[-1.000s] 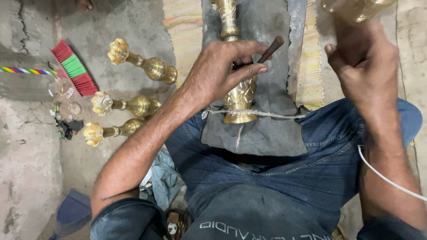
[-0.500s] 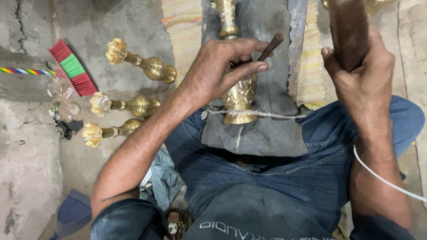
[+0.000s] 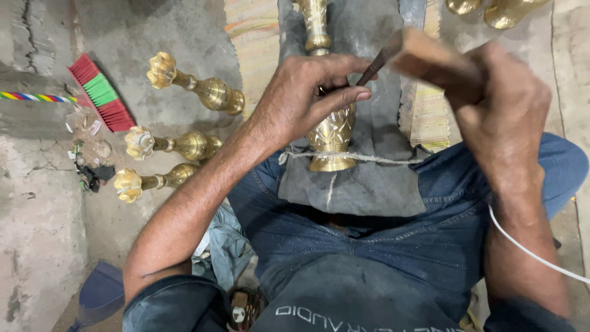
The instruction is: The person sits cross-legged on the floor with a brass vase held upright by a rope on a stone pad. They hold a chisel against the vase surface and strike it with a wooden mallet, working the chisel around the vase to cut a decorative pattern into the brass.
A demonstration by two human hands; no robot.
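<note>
A brass vase (image 3: 330,132) with an engraved belly lies on a grey cloth (image 3: 362,184) across my lap, tied down by a thin string (image 3: 369,158). My left hand (image 3: 307,98) rests on the vase and pinches a thin dark chisel (image 3: 372,66) against it. Close above the chisel's upper end, my right hand (image 3: 498,98) grips a brown wooden block (image 3: 424,58), which is blurred by motion.
Three finished brass vases (image 3: 196,89) (image 3: 175,144) (image 3: 150,180) lie on the concrete floor at left. A red and green brush (image 3: 101,98) with a striped handle lies beyond them beside small scraps. More brass pieces (image 3: 504,9) sit at the top right. A white cable (image 3: 534,252) runs past my right arm.
My right hand has swung down and left with the wooden block toward the chisel's end. The left hand and the vase have stayed in place.
</note>
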